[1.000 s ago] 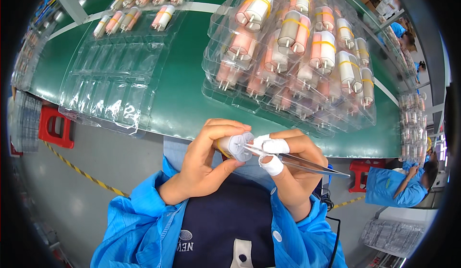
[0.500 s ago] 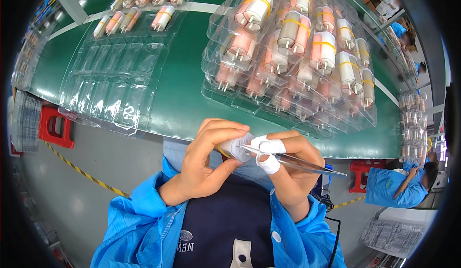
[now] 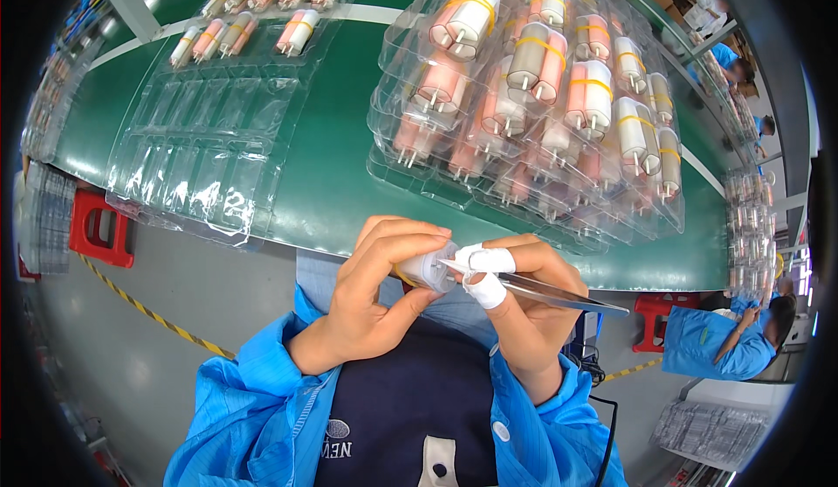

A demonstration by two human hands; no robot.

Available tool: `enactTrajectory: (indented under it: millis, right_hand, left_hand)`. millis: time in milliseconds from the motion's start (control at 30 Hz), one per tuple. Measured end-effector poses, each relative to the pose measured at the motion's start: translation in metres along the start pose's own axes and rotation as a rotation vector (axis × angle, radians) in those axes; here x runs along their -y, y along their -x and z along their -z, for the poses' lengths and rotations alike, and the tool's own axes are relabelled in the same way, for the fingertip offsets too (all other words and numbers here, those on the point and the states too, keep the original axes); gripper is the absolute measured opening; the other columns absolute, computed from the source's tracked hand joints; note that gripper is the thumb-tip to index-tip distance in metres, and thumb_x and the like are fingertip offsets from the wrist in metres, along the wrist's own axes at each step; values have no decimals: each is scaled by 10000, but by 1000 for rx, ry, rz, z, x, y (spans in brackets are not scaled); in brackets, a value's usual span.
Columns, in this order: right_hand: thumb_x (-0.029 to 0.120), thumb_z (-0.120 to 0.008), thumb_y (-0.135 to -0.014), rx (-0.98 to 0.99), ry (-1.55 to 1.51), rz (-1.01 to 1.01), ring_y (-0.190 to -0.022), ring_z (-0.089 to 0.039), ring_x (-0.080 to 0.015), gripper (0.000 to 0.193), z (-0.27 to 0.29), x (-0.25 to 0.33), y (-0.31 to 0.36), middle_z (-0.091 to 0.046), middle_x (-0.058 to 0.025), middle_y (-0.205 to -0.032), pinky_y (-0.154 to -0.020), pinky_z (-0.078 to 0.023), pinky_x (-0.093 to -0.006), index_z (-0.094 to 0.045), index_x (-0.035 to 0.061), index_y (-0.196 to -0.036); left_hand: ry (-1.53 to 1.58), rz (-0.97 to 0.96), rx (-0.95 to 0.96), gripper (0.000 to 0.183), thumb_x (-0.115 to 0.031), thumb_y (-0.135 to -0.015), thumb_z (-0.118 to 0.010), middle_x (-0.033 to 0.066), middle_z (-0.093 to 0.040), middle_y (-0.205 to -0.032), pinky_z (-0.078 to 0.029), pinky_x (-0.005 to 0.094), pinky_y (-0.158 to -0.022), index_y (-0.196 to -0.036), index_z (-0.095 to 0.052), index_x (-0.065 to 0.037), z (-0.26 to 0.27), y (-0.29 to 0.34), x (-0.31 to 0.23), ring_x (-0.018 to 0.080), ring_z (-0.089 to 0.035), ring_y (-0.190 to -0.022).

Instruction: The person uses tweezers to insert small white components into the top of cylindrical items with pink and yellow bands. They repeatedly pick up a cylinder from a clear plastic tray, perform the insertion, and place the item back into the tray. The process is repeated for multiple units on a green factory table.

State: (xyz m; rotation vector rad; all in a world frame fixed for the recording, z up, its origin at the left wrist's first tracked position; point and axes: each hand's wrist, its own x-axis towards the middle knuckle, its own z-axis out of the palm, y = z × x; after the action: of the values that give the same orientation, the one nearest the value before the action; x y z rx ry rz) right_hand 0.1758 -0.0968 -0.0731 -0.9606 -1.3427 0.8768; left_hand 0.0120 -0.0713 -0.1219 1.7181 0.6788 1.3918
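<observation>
My left hand [image 3: 377, 288] is closed round a pale bundle of cylinders [image 3: 426, 270], its end turned to the right and a yellow band just showing by the palm. In my right hand [image 3: 534, 299] I grip metal tweezers [image 3: 559, 293], with white tape wrapped on the thumb and a finger. The tips of the tweezers are at the end face of the bundle; whether they pinch anything there is too small to tell. Most of the bundle is hidden behind my left fingers.
Beyond my hands runs a green work table [image 3: 340, 129]. Stacked clear trays [image 3: 384, 125] hold banded pink, white and grey cylinder pairs at the right. At the left lies a partly filled clear tray [image 3: 196, 151]. Red stools [image 3: 100, 229] stand below; a co-worker [image 3: 720, 339] is at the right.
Both hands stay almost in place. My right hand and the tweezers have shifted very slightly, with the tips still at the bundle's end.
</observation>
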Motion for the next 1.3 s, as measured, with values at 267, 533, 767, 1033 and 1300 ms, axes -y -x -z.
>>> enactTrajectory:
  millis: [267,533,767,1033,1300]
  right_hand:
    - [-17,-706,-772,5,13,2,-748,-650,-168,131,0,-1,-1,-675,-159,-865,-640,-510,-254,-653,-40,-890]
    - [-20,-700,-778,-13,-8,18,-740,-653,-162,118,0,-4,1,-681,-167,-869,-632,-514,-252,-658,-40,-886]
    - [-26,-693,-769,9,45,56,-716,-648,-163,113,0,-6,1,-678,-169,-855,-609,-506,-249,-656,-35,-875]
    - [-39,-691,-738,74,127,43,-660,-619,-151,108,3,4,-9,-664,-133,-786,-565,-474,-248,-651,-32,-838]
    - [-14,-704,-752,106,60,-2,-677,-627,-159,95,8,3,-11,-668,-136,-792,-592,-485,-253,-657,-21,-834]
  left_hand:
    - [-24,10,0,474,17,-675,-719,163,-611,-1149,-436,375,-866,-1127,-577,-1,1,0,-1,311,-560,-1015]
    - [-50,0,18,484,25,-668,-722,154,-613,-1143,-436,375,-859,-1131,-588,-7,3,-1,0,310,-556,-1011]
    - [-213,-92,71,422,21,-691,-710,192,-612,-1114,-446,375,-853,-1092,-579,28,9,-6,-4,297,-552,-1011]
    - [-307,-147,69,500,75,-597,-710,164,-617,-1102,-466,381,-796,-1082,-608,11,10,-12,-11,322,-565,-949]
    - [-265,-134,99,532,83,-590,-710,148,-615,-1113,-468,380,-801,-1106,-609,2,13,-14,-11,321,-563,-960]
